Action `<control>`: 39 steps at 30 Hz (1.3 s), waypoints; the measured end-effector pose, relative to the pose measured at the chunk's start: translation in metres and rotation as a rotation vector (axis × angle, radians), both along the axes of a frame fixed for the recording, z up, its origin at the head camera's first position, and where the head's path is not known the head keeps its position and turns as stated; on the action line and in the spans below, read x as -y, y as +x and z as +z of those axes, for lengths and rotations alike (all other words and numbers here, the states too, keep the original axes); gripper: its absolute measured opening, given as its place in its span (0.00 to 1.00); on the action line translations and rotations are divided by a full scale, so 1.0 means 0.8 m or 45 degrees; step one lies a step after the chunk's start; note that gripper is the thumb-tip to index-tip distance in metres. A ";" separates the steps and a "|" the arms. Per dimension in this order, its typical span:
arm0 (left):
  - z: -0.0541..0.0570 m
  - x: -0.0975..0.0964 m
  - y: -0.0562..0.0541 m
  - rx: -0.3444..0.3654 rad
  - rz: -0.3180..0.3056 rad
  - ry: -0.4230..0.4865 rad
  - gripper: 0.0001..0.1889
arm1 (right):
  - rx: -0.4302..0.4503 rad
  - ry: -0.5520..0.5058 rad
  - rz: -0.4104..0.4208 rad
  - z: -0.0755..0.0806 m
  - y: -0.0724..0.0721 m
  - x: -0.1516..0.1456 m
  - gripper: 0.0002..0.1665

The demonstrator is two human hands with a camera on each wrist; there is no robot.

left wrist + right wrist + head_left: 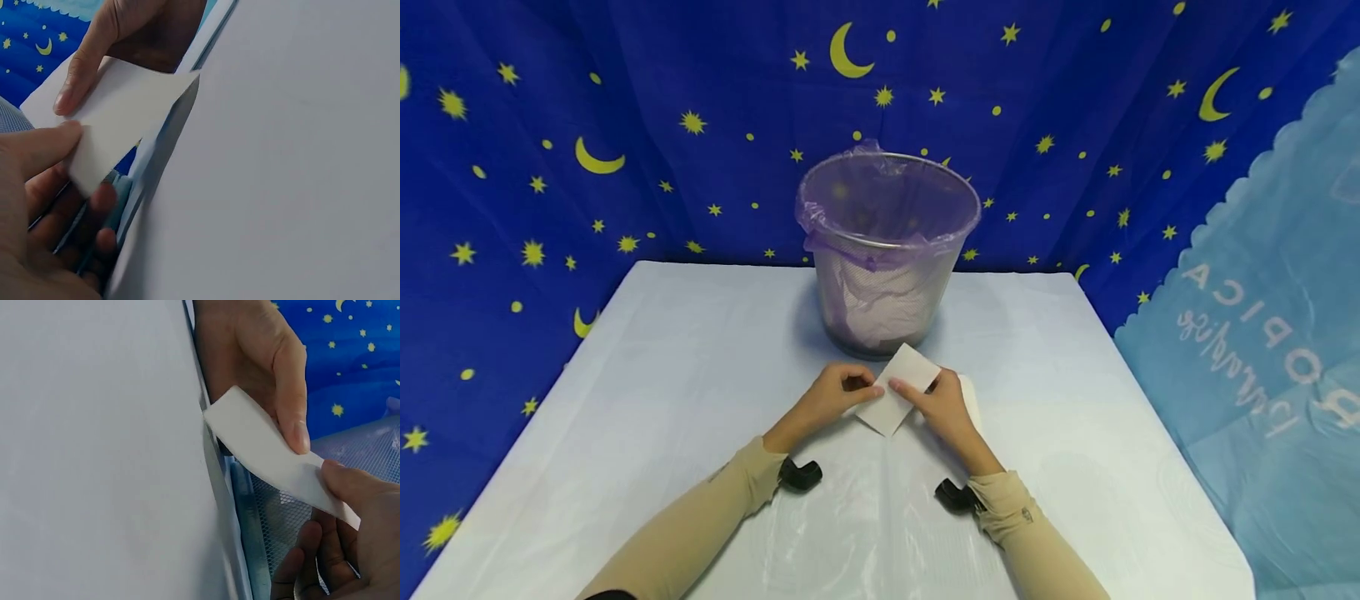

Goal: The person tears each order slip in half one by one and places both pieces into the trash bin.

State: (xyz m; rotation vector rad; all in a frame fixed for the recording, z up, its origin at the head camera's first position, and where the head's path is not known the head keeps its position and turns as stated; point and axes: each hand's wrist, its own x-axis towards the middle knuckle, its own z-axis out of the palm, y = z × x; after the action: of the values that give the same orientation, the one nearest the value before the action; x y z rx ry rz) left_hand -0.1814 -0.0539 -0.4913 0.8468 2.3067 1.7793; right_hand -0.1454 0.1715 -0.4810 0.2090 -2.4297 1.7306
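The thin white rectangular paper sheet (889, 407), held above the white-covered bench (700, 350) in front of the silver mesh bin with a purple plastic liner (883, 292), could crease or tear if the left hand (833, 393) and right hand (946, 408) pull unevenly, since it already bows; a loosened pinch might let it slip. Both hands are clamped on it, thumbs on top with tips close together, forearms converging from the bench's near side.
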 end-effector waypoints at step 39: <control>-0.004 -0.002 -0.006 0.002 0.110 -0.048 0.04 | -0.081 0.100 0.097 -0.011 0.000 -0.006 0.05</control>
State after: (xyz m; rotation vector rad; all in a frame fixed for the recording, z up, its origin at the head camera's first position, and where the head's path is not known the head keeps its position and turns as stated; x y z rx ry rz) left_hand -0.1858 -0.0520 -0.4943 0.7504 2.4022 1.7628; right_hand -0.1457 0.1765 -0.4896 0.3648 -2.4762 1.6330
